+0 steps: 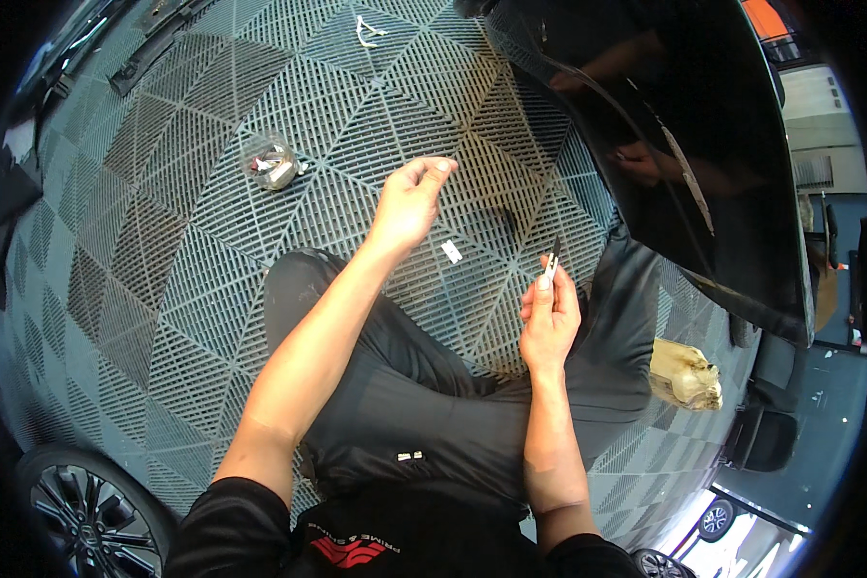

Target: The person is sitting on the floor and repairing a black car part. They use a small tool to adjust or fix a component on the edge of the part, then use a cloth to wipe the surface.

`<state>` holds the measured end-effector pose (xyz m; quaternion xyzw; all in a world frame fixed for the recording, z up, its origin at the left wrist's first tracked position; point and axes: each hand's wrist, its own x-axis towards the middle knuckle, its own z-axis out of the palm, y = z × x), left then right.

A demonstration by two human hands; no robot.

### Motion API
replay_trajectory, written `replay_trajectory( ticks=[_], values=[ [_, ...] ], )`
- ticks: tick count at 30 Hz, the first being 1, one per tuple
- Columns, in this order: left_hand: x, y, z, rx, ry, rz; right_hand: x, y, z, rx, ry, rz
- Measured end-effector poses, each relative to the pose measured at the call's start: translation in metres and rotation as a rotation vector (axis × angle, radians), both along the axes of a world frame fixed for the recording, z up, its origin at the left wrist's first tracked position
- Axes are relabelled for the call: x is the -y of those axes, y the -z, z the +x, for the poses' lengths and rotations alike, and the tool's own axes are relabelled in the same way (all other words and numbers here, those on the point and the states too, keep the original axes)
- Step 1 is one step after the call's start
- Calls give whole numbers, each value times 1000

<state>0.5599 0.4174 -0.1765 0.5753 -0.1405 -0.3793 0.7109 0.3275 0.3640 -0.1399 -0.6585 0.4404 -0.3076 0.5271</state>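
My right hand [551,323] grips a slim cutter knife [552,267] with a pale body, its dark blade pointing up and away from me. Further forward and to the left, my left hand [409,204] is closed, thumb pressed against the bent forefinger; anything between them is too small to make out. A glossy black car body panel [732,250] stands at the right, with a long pale scraped patch [682,169] on its surface. Both hands are apart from it. Between my hands, a small white piece [451,251] lies on the floor.
I sit cross-legged on grey slatted floor tiles [356,125]. A clear tub [272,162] of scraps stands ahead left; a white forked strip [367,32] lies farther off. A yellowish crumpled bag [684,374] rests by my right knee. A car wheel [91,515] is at lower left.
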Motion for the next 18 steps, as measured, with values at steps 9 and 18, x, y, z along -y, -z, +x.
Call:
replay_trajectory(
  ticks=[9,18],
  values=[
    [-8,-18,44,-32,56,13,2,16,-18,-22,-16,9],
    [-59,-24,61,321,-138,41,0,19,-16,-53,-103,34]
  ],
)
